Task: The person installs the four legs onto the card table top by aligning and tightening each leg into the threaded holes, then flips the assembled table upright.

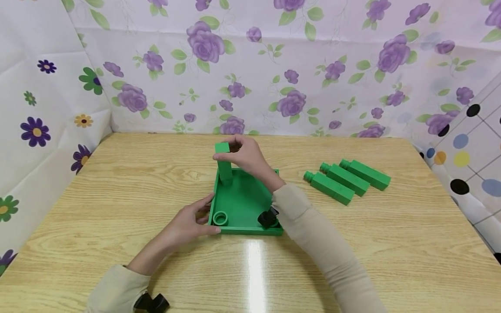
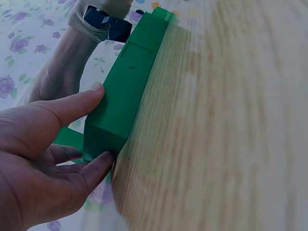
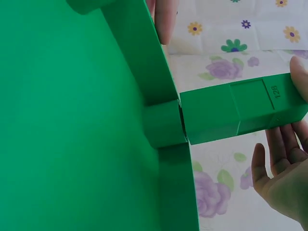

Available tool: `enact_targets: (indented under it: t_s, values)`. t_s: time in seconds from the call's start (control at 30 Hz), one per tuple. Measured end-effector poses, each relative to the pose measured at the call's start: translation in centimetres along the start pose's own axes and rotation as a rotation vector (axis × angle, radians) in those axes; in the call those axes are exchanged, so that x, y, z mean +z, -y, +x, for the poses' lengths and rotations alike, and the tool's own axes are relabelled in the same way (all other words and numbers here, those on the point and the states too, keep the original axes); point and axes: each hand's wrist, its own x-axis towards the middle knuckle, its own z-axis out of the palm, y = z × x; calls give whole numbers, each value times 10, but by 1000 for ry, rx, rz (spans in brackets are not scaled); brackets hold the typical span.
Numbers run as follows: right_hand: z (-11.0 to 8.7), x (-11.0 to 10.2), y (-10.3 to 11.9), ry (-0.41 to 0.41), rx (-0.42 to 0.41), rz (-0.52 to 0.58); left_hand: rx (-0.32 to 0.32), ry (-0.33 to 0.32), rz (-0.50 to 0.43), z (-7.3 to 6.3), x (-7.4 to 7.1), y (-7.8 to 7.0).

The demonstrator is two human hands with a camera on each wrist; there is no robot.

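Observation:
A square green tabletop piece [image 1: 246,198] with a raised rim lies on the table, its hollow side up. My left hand [image 1: 189,221] grips its near left corner, thumb along the front rim and fingers at the left side. At the far left corner a green square leg [image 1: 225,169] stands upright, its top end pinched between the thumb and fingers of my right hand [image 1: 248,156]. In the right wrist view, the leg's lower end meets a round socket [image 3: 166,124], with a thin dark gap between them. Another round socket [image 1: 220,218] shows at the near left corner.
Three more green legs [image 1: 330,188] with threaded ends lie side by side on the wooden table [image 1: 156,165], to the right of the tabletop piece. Floral cloth [image 1: 235,65] hangs behind the table. A black wrist-camera mount [image 1: 268,218] overlaps the near right corner.

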Motion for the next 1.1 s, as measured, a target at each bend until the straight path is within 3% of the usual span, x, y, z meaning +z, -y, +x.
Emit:
enact_targets:
  t_s: [0.37, 0.53, 0.67, 0.83, 1.1]
  values:
    - [-2, 0, 5, 4, 40, -32, 7, -1, 3, 0, 0, -1]
    - [-1, -4, 9, 54, 90, -48, 8, 0, 4, 0, 0, 0]
    - [2, -9, 9, 123, 75, -40, 10, 1, 0, 0, 0, 0]
    - [6, -17, 4, 264, 48, 92, 7, 11, -19, 1, 0, 1]
    - [16, -28, -2, 453, 100, 384, 6, 9, -30, 0, -1, 1]
